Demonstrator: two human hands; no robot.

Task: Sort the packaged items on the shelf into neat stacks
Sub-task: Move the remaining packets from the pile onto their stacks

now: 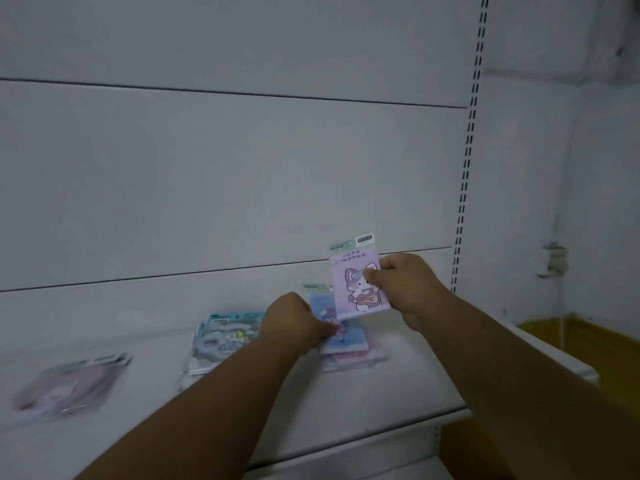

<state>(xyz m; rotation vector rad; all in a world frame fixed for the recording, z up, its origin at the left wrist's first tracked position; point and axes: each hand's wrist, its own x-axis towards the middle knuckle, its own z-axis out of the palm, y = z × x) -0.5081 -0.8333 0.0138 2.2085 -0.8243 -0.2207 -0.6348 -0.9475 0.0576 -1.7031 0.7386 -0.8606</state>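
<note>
Around me is a white shelf [398, 386] with a pale panelled back wall and a slotted upright [467, 161] running up its right side. Past the shelf's right end I see a strip of yellow floor [568, 332] and a small grey fitting [554, 261] on the far wall. Nothing blocks my reach; only my own forearms cross the near part of the shelf.

Far to the left lies a blurred pink packet [65, 388], flat on the shelf and well apart from the rest. Nearer the middle sits a small heap of blue-grey packets [221, 337], their edges not squared up.

My left hand [294, 322] has its fingers curled, pinching the top of the blue and pink stack [349, 351] that rests on the shelf just right of the blue-grey heap. The top one is light blue with a small cartoon figure; pink ones show beneath it.

My right hand [401, 284] pinches a lilac packet [358, 284] by its right edge, thumb on the front. It is held upright above the far side of the stack, clear of the shelf. It shows a cartoon cat with a guitar and has a pale green header strip on top.
</note>
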